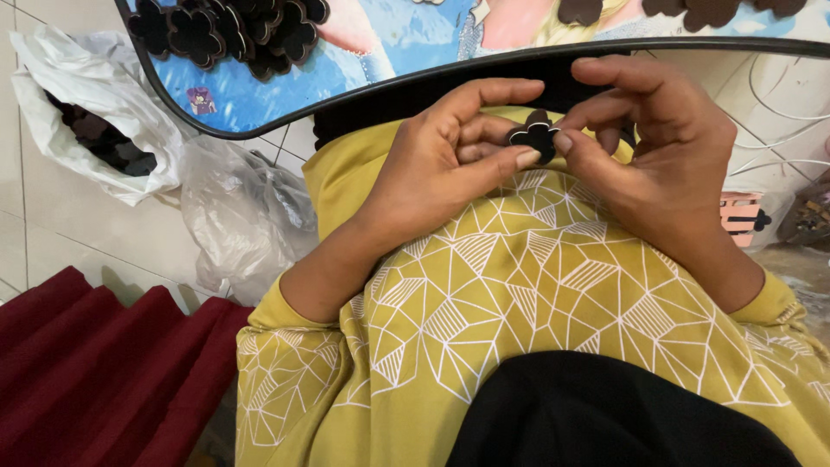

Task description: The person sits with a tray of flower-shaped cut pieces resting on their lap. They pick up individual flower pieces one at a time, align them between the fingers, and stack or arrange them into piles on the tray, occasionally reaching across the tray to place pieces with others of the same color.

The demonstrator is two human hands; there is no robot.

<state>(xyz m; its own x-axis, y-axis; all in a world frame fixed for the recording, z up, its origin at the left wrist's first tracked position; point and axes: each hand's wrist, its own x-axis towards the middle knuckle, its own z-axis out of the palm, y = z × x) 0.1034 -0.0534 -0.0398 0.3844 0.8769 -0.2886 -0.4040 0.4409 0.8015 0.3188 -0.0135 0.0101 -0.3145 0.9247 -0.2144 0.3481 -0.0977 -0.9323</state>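
Pinched between the thumbs and fingertips of the left hand (441, 164) and right hand (657, 147), both clamped on it, a dark flower-shaped piece (536, 137) is held over the lap. Finished-looking flower pieces (233, 30) are piled on the tray (285, 104) at eleven o'clock, while more are left in the white bag (86, 112) at nine o'clock.

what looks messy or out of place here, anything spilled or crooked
Nothing looks spilled or damaged. Both hands, left hand and right hand, pinch one dark flower-shaped piece over the lap. More such pieces sit heaped on the tray, and the white plastic bag on the floor lies open.
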